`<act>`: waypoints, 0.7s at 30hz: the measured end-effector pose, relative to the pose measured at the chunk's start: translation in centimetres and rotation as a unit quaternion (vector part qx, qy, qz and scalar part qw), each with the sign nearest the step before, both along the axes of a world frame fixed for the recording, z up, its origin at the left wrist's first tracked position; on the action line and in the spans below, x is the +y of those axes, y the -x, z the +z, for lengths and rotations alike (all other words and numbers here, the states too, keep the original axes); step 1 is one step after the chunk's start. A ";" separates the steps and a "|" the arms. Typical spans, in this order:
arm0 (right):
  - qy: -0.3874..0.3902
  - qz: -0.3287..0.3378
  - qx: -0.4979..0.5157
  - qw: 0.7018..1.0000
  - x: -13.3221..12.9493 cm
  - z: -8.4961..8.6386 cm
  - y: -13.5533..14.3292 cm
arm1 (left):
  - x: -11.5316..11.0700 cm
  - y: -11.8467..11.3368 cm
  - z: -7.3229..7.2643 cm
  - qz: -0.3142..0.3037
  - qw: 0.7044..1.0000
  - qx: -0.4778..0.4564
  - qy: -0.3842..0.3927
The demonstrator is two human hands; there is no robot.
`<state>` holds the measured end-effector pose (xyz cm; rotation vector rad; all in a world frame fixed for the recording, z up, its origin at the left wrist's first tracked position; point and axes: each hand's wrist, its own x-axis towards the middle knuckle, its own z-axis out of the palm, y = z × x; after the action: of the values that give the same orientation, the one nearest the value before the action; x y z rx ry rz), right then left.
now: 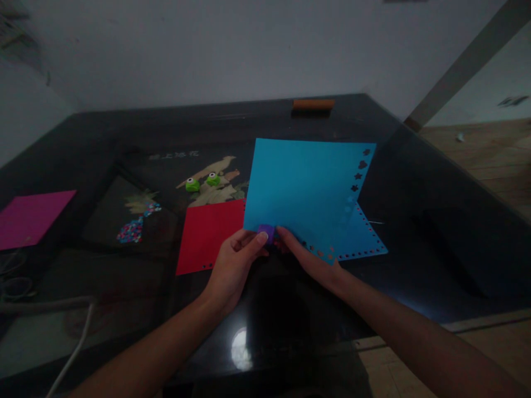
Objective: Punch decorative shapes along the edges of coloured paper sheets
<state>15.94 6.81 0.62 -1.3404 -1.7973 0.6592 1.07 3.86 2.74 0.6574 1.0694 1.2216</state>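
Observation:
A purple paper punch (266, 232) is gripped in my left hand (234, 265), thumb on top, at the lower left edge of a light blue sheet (302, 185). My right hand (305, 257) steadies the bottom of that sheet beside the punch, its fingers partly hidden. The sheet is raised and tilted, with flower- and star-like holes down its right side and more near the lower edge. Beneath it lies a darker blue sheet (367, 239) bordered by small holes. To the left, a red sheet (209, 235) also has punched holes along its edges.
Two green punches (213, 178) with eye shapes sit on dried leaves (218, 194). Colourful paper bits (130, 231) lie left of the red sheet, and a magenta sheet (35, 221) is farther left. A brown roll (313, 105) rests at the back; a pale cable (81, 331) runs front left.

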 end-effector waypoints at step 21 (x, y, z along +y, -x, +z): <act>-0.001 0.007 0.001 1.000 -0.2 -1.0 -0.2 | -0.1 -0.1 0.3 0.021 0.998 0.046 -0.024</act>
<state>16.18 6.59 -0.36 -1.3276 -1.8066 0.6656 1.22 3.75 3.05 0.7382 1.1383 1.2668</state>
